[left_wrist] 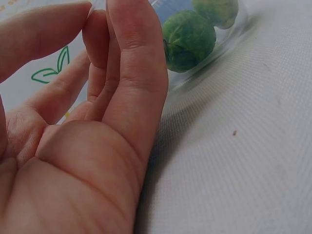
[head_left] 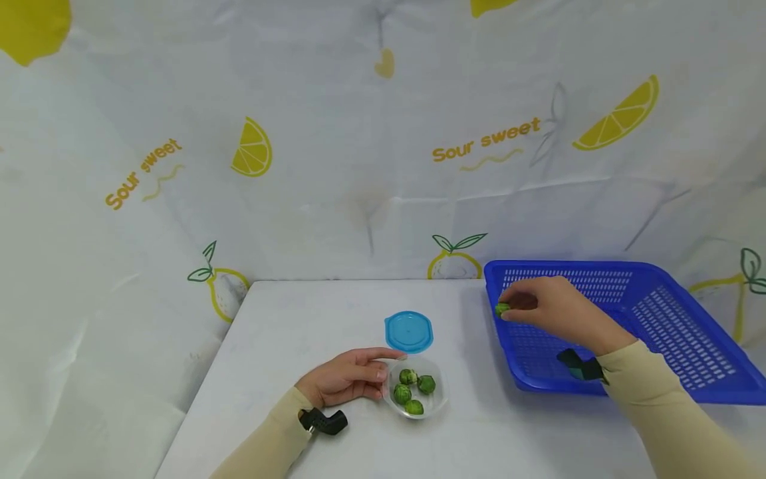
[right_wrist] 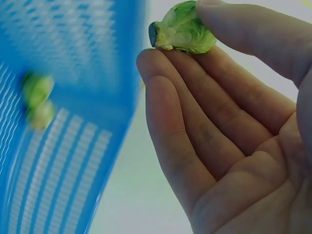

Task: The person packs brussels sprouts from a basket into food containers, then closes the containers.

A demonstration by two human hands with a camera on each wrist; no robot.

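My right hand (head_left: 553, 309) pinches a Brussels sprout (right_wrist: 184, 29) between thumb and fingers, above the left rim of the blue plastic basket (head_left: 649, 266). The sprout's cut stem faces the basket in the right wrist view. On the table, a clear plastic bowl (head_left: 441, 401) holds several Brussels sprouts (head_left: 427, 384). My left hand (head_left: 350, 378) rests on the table with its fingers against the bowl's left side, the index finger stretched along the far rim. Its palm shows bare in the left wrist view.
A blue lid (head_left: 409, 331) lies flat just behind the bowl. Inside the basket, blurred green sprouts (right_wrist: 38, 90) show in the right wrist view. The white table (head_left: 299, 313) ends at a hanging lemon-print cloth (head_left: 335, 199).
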